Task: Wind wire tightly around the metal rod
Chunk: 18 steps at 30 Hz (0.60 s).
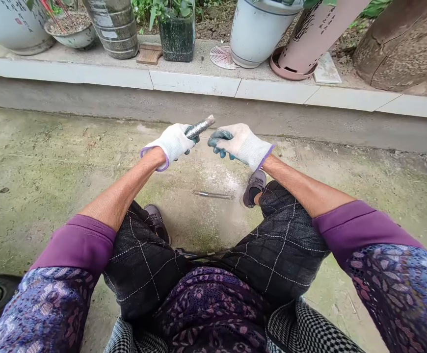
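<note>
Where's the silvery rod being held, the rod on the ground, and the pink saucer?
Held silvery rod [200,127], head view: middle of its visible length.
Ground rod [214,194], head view: middle of its shaft.
Pink saucer [291,74], head view: front wall.

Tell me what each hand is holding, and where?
The left hand grips the rod around its lower part; the upper end sticks out. I can't tell whether the right hand holds anything.

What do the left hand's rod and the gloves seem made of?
The rod looks wrapped in shiny metal wire or foil, judging by its silvery glints; its dull tan tip hints at wood. The gloves look like matte white knit, from their fabric texture, with a blue-grey coating, perhaps rubber.
</note>
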Each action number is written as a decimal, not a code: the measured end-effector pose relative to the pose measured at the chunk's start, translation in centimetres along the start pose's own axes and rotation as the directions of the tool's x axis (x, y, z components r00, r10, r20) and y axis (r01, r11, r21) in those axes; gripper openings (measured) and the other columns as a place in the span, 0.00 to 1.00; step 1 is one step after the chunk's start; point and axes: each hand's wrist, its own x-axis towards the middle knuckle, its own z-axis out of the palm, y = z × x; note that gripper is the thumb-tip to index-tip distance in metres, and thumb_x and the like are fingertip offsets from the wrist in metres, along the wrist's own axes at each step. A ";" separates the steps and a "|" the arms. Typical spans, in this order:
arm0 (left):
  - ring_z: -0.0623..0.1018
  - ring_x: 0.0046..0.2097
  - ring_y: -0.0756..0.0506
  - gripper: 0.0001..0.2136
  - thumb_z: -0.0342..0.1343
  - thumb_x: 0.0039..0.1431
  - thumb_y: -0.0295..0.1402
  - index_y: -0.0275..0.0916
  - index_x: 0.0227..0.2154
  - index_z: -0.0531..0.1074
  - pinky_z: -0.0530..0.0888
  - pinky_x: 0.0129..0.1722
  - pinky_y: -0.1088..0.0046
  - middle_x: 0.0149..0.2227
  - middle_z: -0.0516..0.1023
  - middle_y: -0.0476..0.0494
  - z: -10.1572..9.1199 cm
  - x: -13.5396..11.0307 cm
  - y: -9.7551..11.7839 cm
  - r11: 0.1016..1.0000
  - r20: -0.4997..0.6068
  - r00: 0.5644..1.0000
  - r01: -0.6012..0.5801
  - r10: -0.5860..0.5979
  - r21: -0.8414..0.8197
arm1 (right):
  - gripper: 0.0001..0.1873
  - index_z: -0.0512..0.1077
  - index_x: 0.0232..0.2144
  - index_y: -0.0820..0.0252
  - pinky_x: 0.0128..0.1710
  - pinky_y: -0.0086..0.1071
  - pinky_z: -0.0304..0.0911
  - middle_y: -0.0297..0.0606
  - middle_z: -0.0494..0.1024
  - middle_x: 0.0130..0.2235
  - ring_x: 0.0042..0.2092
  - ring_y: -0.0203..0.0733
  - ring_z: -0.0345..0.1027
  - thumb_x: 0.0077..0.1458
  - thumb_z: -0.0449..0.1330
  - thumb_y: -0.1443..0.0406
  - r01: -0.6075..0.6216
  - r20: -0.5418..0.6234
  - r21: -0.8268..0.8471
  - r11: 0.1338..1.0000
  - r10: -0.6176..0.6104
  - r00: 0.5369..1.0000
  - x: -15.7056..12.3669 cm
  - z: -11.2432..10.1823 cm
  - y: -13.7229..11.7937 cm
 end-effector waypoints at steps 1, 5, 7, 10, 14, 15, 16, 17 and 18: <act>0.72 0.25 0.49 0.18 0.55 0.59 0.34 0.37 0.50 0.79 0.69 0.27 0.70 0.29 0.78 0.44 0.0 0.3 -0.3 0.999 -0.005 1.000 0.005 -0.005 0.034 | 0.06 0.80 0.35 0.66 0.18 0.24 0.59 0.39 0.80 0.29 0.23 0.30 0.68 0.56 0.62 0.70 0.008 0.020 -0.018 1.000 -0.008 1.000 -0.3 0.2 -0.2; 0.77 0.32 0.43 0.17 0.52 0.62 0.34 0.36 0.48 0.80 0.71 0.34 0.68 0.33 0.81 0.37 0.6 1.6 -1.7 0.941 -0.020 1.000 0.007 0.000 0.340 | 0.07 0.80 0.34 0.65 0.21 0.25 0.62 0.38 0.80 0.28 0.24 0.31 0.69 0.54 0.62 0.71 0.047 0.092 -0.076 0.996 -0.040 0.995 -1.3 0.6 -1.2; 0.79 0.36 0.40 0.17 0.50 0.62 0.33 0.37 0.48 0.80 0.72 0.37 0.66 0.36 0.82 0.35 1.2 2.1 -2.3 0.873 -0.007 1.000 -0.006 0.010 0.488 | 0.07 0.80 0.33 0.65 0.22 0.25 0.62 0.36 0.79 0.27 0.24 0.31 0.69 0.53 0.62 0.71 0.064 0.103 -0.100 0.993 -0.054 0.993 -1.6 0.4 -1.6; 0.80 0.38 0.38 0.18 0.49 0.63 0.32 0.38 0.48 0.81 0.72 0.38 0.64 0.38 0.82 0.33 2.0 1.9 -2.3 0.814 0.072 0.996 -0.076 0.042 0.576 | 0.06 0.80 0.33 0.65 0.19 0.24 0.59 0.34 0.77 0.25 0.22 0.30 0.65 0.54 0.62 0.71 0.071 0.055 -0.113 0.991 -0.065 0.996 -1.1 -0.4 -1.5; 0.78 0.35 0.42 0.16 0.51 0.63 0.35 0.38 0.46 0.82 0.71 0.36 0.66 0.36 0.82 0.37 2.0 0.3 -0.8 0.872 0.159 0.976 -0.202 0.145 0.445 | 0.04 0.80 0.33 0.66 0.16 0.24 0.56 0.37 0.77 0.25 0.21 0.29 0.63 0.55 0.64 0.71 -0.014 -0.039 -0.027 1.000 0.013 0.999 0.5 -1.8 -0.2; 0.78 0.33 0.44 0.16 0.53 0.63 0.36 0.38 0.47 0.82 0.71 0.35 0.67 0.35 0.82 0.39 1.8 -0.1 -0.4 0.906 0.163 0.973 -0.213 0.163 0.365 | 0.03 0.80 0.32 0.66 0.16 0.24 0.57 0.37 0.77 0.25 0.21 0.29 0.64 0.55 0.65 0.71 -0.030 -0.038 0.009 0.999 0.031 0.999 0.9 -2.0 0.1; 0.77 0.31 0.46 0.16 0.54 0.62 0.36 0.38 0.48 0.81 0.71 0.34 0.68 0.34 0.82 0.40 1.6 -0.6 0.0 0.940 0.163 0.972 -0.210 0.170 0.271 | 0.02 0.79 0.32 0.66 0.16 0.24 0.58 0.38 0.78 0.26 0.22 0.30 0.65 0.55 0.65 0.71 -0.038 -0.031 0.048 0.998 0.039 0.999 1.1 -2.0 0.5; 0.76 0.30 0.47 0.17 0.55 0.61 0.35 0.38 0.49 0.81 0.71 0.32 0.69 0.32 0.81 0.42 1.4 -0.9 0.4 0.965 0.165 0.973 -0.193 0.164 0.177 | 0.02 0.79 0.31 0.65 0.16 0.24 0.59 0.38 0.78 0.26 0.22 0.31 0.66 0.55 0.65 0.72 -0.037 -0.025 0.087 0.996 0.040 0.999 1.3 -2.0 0.8; 0.75 0.28 0.48 0.18 0.56 0.59 0.34 0.38 0.50 0.80 0.71 0.31 0.69 0.31 0.80 0.43 1.1 -1.2 0.6 0.981 0.166 0.974 -0.172 0.156 0.089 | 0.02 0.78 0.31 0.65 0.16 0.25 0.60 0.38 0.78 0.26 0.23 0.31 0.67 0.55 0.64 0.72 -0.033 -0.020 0.120 0.992 0.036 0.999 1.3 -1.8 0.9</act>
